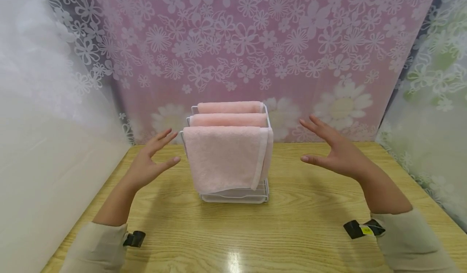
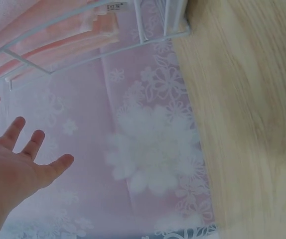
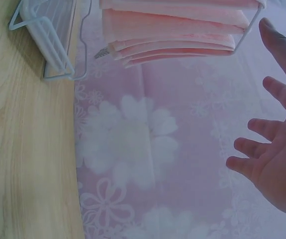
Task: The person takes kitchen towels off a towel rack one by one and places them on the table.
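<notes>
Both hands released, fingers spread: left hand (image 1: 147,165) and right hand (image 1: 333,151) flank the towel rack (image 1: 233,194), touching nothing. Three pink towels (image 1: 222,159) hang on it; floral curtain (image 1: 255,42) behind.

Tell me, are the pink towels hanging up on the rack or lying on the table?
Hanging up. Three pink towels are draped over the bars of the white rack, one behind another. Both hands are apart from them.

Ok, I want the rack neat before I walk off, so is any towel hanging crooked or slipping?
Nothing stands out. Three pink towels hang over the bars of the white rack, which stands upright on the wooden table. The left hand and right hand are open on either side, touching nothing.
</notes>
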The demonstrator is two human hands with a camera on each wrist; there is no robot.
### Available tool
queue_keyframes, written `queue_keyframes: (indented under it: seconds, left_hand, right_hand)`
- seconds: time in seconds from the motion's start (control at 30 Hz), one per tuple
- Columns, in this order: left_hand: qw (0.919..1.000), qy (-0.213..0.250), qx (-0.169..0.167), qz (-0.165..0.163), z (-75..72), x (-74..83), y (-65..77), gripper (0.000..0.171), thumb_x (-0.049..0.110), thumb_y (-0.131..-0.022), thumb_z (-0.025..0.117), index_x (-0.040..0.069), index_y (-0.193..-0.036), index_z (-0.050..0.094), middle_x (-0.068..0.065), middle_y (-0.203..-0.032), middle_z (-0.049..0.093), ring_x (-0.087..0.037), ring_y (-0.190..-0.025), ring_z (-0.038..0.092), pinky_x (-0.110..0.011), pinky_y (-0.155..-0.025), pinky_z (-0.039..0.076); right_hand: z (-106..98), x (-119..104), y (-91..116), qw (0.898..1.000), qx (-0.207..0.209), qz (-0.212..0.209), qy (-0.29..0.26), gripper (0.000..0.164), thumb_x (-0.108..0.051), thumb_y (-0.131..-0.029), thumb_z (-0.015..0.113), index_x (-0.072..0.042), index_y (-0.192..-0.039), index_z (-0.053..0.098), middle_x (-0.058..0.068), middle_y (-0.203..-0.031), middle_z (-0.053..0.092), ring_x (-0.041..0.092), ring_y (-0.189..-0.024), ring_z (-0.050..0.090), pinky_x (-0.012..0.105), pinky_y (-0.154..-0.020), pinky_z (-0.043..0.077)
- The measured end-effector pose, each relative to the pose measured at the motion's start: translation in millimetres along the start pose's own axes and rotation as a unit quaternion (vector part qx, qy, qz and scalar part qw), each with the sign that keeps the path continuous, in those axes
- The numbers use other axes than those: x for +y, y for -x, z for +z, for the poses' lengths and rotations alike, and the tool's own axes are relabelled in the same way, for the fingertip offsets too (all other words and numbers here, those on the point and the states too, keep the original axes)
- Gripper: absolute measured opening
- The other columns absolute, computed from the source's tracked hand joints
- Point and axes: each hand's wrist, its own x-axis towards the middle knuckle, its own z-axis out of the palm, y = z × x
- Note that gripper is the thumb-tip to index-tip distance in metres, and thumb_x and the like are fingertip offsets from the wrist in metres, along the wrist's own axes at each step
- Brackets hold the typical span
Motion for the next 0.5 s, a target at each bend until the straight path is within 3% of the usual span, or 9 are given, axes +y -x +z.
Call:
queue_keyframes:
  seconds: [0.3,0.5]
  left_hand:
    - [0.9985,0.053,-0.009,0.006,-2.2,10.7,-9.4,0.064,0.021,-0.092,0.07,0.027,-0.149,0.042,0.0,-0.155,0.03,-0.03,-0.143,0.024,-0.063,-0.11,0.024]
    - [0.9968,0.079,0.012,0.004,-3.2,18.6,-16.8,0.06,0.019,-0.09,0.072,0.022,-0.145,0.049,-0.006,-0.14,0.044,-0.028,-0.128,0.038,-0.06,-0.108,0.031]
  right_hand:
    - [-6,-13,-6,0.998,-0.005,-0.04,-0.039,0.094,-0.014,-0.079,0.083,-0.028,-0.155,0.028,-0.002,-0.162,0.015,0.033,-0.146,0.019,0.063,-0.105,0.032]
    - [-8,-24,-11,0.997,-0.004,-0.063,-0.035,0.096,-0.012,-0.077,0.084,-0.027,-0.155,0.029,-0.001,-0.161,0.019,0.03,-0.144,0.026,0.052,-0.105,0.037]
